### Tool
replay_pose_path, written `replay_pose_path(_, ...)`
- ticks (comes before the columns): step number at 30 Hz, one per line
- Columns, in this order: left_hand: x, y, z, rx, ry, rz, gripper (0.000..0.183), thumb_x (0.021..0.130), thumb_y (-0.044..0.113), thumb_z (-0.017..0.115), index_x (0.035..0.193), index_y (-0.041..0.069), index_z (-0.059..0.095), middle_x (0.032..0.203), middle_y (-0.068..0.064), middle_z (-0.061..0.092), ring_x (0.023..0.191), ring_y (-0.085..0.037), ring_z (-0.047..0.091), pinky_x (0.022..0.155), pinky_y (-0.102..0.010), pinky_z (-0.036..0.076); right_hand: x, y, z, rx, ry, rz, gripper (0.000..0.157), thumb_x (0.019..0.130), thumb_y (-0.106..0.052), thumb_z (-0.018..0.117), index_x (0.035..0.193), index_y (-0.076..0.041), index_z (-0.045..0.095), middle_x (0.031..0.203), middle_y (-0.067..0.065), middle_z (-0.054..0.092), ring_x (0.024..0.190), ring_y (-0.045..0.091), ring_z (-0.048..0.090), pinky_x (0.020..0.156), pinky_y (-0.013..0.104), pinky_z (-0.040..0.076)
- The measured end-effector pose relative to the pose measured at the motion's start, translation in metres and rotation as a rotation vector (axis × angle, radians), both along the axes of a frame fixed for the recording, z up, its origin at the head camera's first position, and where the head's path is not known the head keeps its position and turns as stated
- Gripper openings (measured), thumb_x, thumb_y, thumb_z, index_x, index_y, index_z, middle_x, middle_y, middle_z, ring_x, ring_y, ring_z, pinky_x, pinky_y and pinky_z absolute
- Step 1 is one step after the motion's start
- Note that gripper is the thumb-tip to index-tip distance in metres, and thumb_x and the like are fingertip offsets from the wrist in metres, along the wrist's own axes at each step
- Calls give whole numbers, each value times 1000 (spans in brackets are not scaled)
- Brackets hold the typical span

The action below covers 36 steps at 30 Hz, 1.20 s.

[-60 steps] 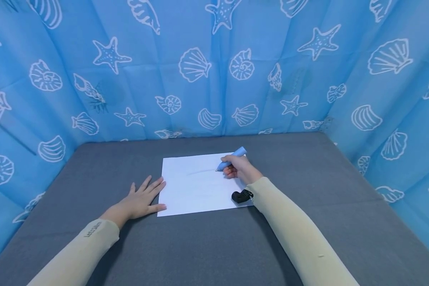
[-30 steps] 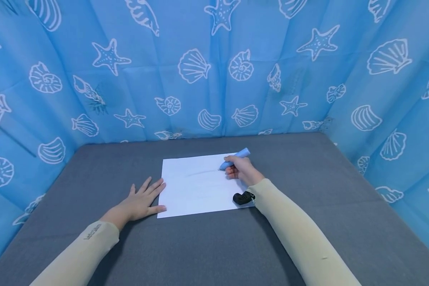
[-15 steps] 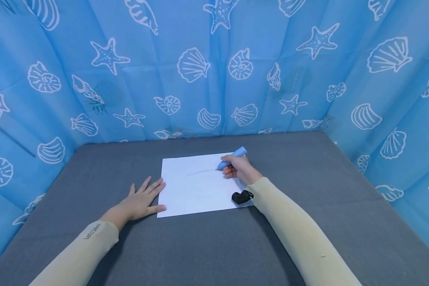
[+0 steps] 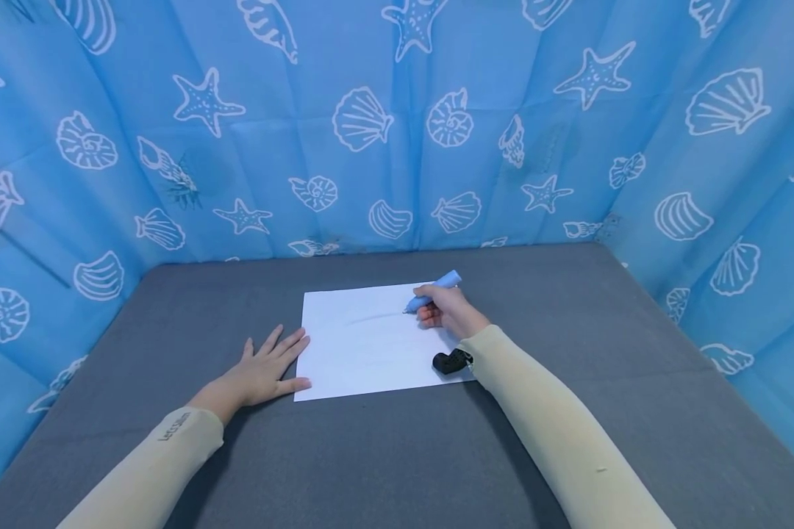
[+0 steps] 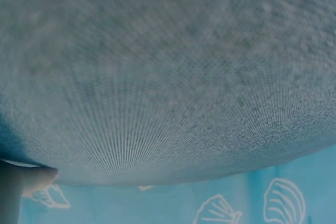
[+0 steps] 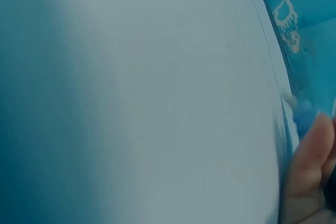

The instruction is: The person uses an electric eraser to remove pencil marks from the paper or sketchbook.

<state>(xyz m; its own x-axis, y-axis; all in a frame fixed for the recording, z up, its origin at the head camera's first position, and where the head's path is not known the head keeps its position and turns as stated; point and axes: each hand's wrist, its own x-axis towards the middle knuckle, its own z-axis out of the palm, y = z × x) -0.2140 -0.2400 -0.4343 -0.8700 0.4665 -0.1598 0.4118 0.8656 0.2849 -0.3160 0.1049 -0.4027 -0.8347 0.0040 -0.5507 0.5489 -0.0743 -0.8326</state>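
Note:
A white sheet of paper [image 4: 357, 353] lies on the grey table, with a faint thin line across its upper middle. My right hand [image 4: 451, 308] grips a light blue marker [image 4: 448, 279], its tip down at the right end of that line. In the right wrist view, the thumb [image 6: 314, 145] shows beside the blurred marker [image 6: 303, 115], above the paper [image 6: 199, 87]. My left hand [image 4: 258, 373] lies flat with fingers spread, its fingertips and thumb on the paper's left edge. Only part of a finger [image 5: 39, 178] appears in the left wrist view.
The grey cloth-covered table [image 4: 370, 463] extends around the paper. A blue curtain [image 4: 384, 176] with white shells and starfish stands behind and at both sides. A black wrist-camera piece [image 4: 451, 361] juts from the right sleeve over the paper's lower right.
The right hand and marker shift slightly back and forth along the right end of the faint line. The left hand stays in place on the paper's edge.

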Motion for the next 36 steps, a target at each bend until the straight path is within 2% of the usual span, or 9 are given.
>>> replay_pose_path(6,2,0,3,29,-7,2,91,88,67,51,156,13,22,162,-10,15,146,-43,0,101,-76,-5,0,1,1,9,-3,-12,22,94,-20,64,93,1,60,61,6,56,48,12,52,49,24,51)
replay_pose_path(12,3,2,5,13,-2,5,91,89,68,49,156,13,22,162,-10,15,146,-43,1,102,-76,-5,1,4,2,0,3,-8,22,94,-20,65,93,1,59,61,6,56,48,11,52,49,24,51)
replay_pose_path(16,4,2,7,16,-6,0,91,89,68,48,156,13,21,162,-10,15,145,-43,1,101,-76,-5,2,4,2,3,2,30,22,94,-20,64,91,2,60,60,5,56,47,11,52,49,24,51)
replay_pose_path(20,0,1,2,10,-3,-3,91,89,70,48,156,14,21,162,-9,14,146,-43,0,101,-76,-4,2,5,3,14,1,57,22,94,-20,64,92,2,60,60,5,56,47,11,51,49,24,51)
replay_pose_path(24,-1,-1,-1,24,1,-1,91,88,68,50,156,14,22,162,-9,15,146,-43,0,102,-76,-4,0,7,2,-32,-7,27,25,95,-24,64,94,0,59,62,5,55,49,11,51,50,23,50)
replay_pose_path(29,1,-2,0,7,2,0,92,88,70,48,156,14,20,162,-8,13,146,-42,-1,102,-75,-5,-2,11,2,-113,-11,-65,40,94,-42,62,95,-2,56,65,4,54,53,11,48,50,23,47)
replay_pose_path(32,1,-1,3,9,2,-5,92,89,70,47,156,14,20,162,-9,13,146,-42,-1,101,-76,-5,-1,12,3,-114,-17,-54,44,93,-46,61,95,-3,55,68,4,53,57,12,46,52,22,45)
replay_pose_path(36,2,0,7,27,-5,-11,91,89,68,48,156,13,21,162,-11,14,145,-45,0,100,-77,-5,-1,13,5,-118,-28,-43,42,94,-44,62,95,-3,54,69,3,52,59,12,44,53,22,43)
